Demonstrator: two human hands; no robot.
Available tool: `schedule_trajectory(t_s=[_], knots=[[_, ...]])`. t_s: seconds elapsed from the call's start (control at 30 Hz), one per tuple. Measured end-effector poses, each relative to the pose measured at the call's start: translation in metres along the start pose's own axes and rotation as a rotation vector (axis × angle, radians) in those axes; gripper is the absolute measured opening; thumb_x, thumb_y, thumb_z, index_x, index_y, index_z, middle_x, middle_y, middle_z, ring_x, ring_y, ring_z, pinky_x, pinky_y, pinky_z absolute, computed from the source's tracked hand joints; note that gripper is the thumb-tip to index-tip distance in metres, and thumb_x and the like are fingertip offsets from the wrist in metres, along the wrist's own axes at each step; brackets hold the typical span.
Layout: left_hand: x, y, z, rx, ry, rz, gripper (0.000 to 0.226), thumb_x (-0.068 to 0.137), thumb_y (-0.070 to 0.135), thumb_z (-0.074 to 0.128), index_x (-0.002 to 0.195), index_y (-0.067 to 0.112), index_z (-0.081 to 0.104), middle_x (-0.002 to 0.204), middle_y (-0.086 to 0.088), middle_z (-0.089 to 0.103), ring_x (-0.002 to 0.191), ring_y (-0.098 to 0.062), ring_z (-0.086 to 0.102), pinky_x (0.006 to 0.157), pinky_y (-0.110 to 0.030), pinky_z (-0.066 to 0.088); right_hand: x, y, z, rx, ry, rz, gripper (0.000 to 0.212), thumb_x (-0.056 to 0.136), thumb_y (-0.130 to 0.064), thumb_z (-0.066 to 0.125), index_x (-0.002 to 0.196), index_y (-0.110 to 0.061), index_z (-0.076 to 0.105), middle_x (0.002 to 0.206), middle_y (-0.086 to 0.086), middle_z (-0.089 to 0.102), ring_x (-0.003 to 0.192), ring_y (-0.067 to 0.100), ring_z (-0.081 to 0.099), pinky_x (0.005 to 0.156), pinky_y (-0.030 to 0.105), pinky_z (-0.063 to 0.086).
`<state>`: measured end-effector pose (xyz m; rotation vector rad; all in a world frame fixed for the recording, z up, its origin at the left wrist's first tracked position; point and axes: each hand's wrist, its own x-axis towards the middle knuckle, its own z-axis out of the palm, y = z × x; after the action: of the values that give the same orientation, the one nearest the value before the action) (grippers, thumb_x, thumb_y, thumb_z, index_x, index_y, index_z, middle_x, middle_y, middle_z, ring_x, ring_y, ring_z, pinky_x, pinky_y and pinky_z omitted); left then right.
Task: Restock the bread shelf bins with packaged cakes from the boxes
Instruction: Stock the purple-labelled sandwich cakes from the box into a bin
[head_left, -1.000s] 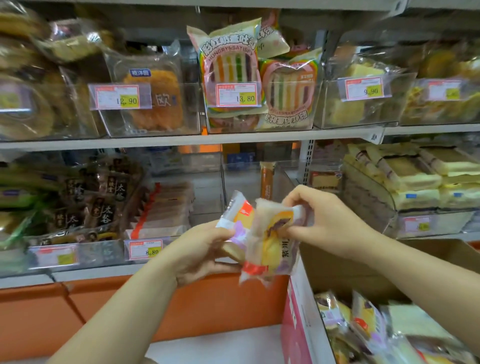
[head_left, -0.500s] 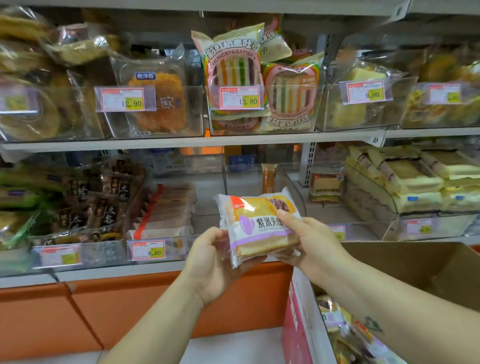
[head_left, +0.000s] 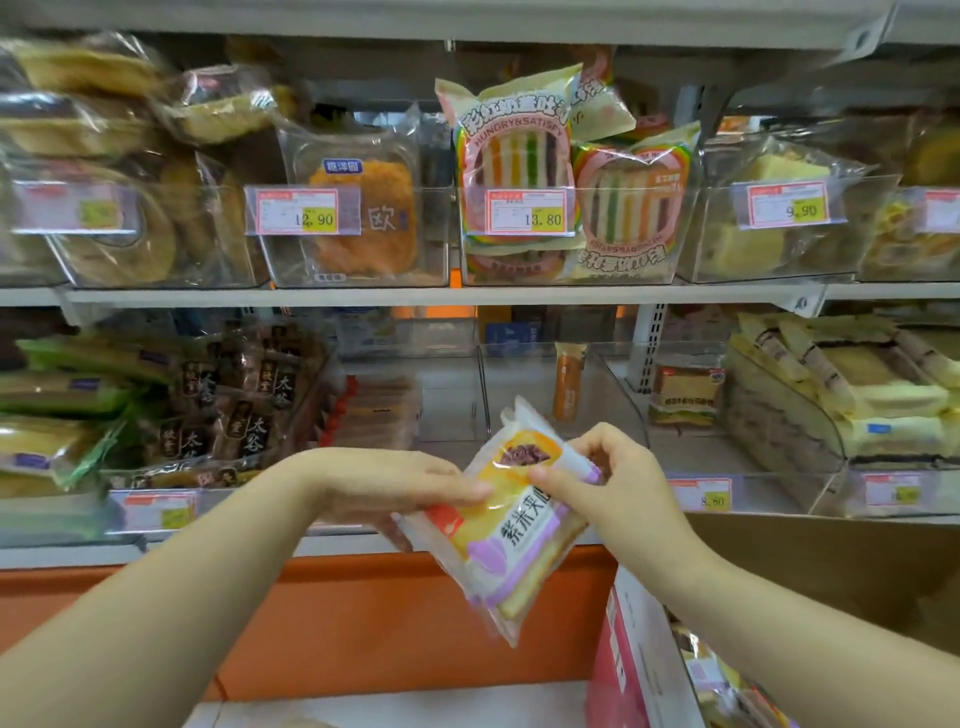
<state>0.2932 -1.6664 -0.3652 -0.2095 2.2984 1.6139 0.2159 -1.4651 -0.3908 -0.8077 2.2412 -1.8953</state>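
Note:
A packaged cake (head_left: 511, 530) in a yellow, purple and white wrapper is tilted in front of the lower shelf, its top end up and to the right. My left hand (head_left: 395, 486) holds its left side, thumb on the front. My right hand (head_left: 618, 478) pinches its upper right corner. Just behind the cake stands a clear shelf bin (head_left: 618, 400) that holds one upright orange pack at the back. An open cardboard box (head_left: 810, 577) at the lower right holds more packaged cakes (head_left: 737, 691).
Clear bins of wrapped breads and cakes with price tags line both shelves: dark packs (head_left: 234, 410) at the left, yellow sliced cakes (head_left: 878, 395) at the right, rainbow toast bags (head_left: 519, 156) above. An orange base panel (head_left: 363, 623) runs below the lower shelf.
The cake has turned from nearly level to a steep tilt. My right hand moved from its right side to its upper corner, and my left hand came round to its left side.

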Motion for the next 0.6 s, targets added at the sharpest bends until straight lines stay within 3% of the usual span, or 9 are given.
schedule_trajectory(t_s=[0.03,0.1,0.2,0.27,0.4,0.5,0.6], knots=[[0.002,0.001,0.001,0.098,0.026,0.047,0.06,0.05,0.061,0.069,0.091,0.019,0.057,0.11,-0.013,0.058,0.108,-0.034,0.058,0.098,-0.055,0.046,0.0,-0.002,0.004,-0.024,-0.006,-0.045,0.031,0.073,-0.019,0.081,0.078,-0.005,0.055,0.067,0.003,0.062,0.061,0.009,0.06,0.057,0.019,0.048],[0.003,0.005,0.005,0.236,0.092,0.093,0.055,0.059,0.051,0.066,0.101,0.018,0.052,0.11,-0.008,0.061,0.105,-0.026,0.06,0.099,-0.048,0.048,0.004,-0.005,0.01,-0.073,-0.009,-0.147,0.028,0.072,-0.017,0.081,0.078,-0.008,0.055,0.071,0.001,0.062,0.066,0.013,0.062,0.063,0.027,0.054],[0.006,-0.006,-0.003,0.287,0.184,0.184,0.051,0.068,0.039,0.078,0.109,0.022,0.053,0.107,0.007,0.066,0.097,-0.009,0.066,0.087,-0.033,0.055,0.016,-0.006,0.017,-0.116,-0.048,-0.312,0.027,0.072,-0.016,0.081,0.078,-0.013,0.055,0.083,-0.004,0.062,0.078,0.015,0.064,0.068,0.037,0.057],[0.011,-0.016,-0.013,0.246,0.274,0.267,0.048,0.073,0.024,0.08,0.113,0.027,0.052,0.102,0.01,0.065,0.087,0.0,0.065,0.075,-0.024,0.055,0.028,-0.006,0.022,-0.17,-0.079,-0.475,0.029,0.072,-0.016,0.081,0.078,-0.016,0.053,0.087,-0.009,0.058,0.085,0.013,0.062,0.069,0.03,0.056],[0.026,-0.025,-0.03,0.224,0.48,0.446,0.065,0.071,0.015,0.082,0.119,0.04,0.047,0.106,0.026,0.063,0.098,0.006,0.061,0.083,-0.022,0.053,0.058,0.0,0.033,-0.3,-0.115,-0.78,0.036,0.07,-0.018,0.083,0.088,-0.02,0.052,0.112,-0.011,0.048,0.112,-0.001,0.049,0.088,0.015,0.047],[0.046,-0.033,-0.052,0.318,0.621,0.491,0.062,0.07,0.014,0.081,0.109,0.045,0.045,0.099,0.021,0.067,0.094,0.004,0.062,0.081,-0.019,0.05,0.083,0.012,0.038,-0.398,-0.139,-0.797,0.047,0.07,-0.025,0.083,0.104,-0.02,0.052,0.134,-0.001,0.039,0.125,-0.002,0.041,0.101,0.012,0.038],[0.078,-0.038,-0.084,0.445,0.708,0.473,0.064,0.069,0.024,0.08,0.118,0.039,0.042,0.099,0.019,0.061,0.095,-0.006,0.06,0.074,-0.015,0.044,0.112,0.027,0.041,-0.469,-0.153,-0.678,0.067,0.069,-0.036,0.082,0.123,-0.03,0.044,0.136,-0.005,0.04,0.124,-0.011,0.036,0.104,0.007,0.028]])
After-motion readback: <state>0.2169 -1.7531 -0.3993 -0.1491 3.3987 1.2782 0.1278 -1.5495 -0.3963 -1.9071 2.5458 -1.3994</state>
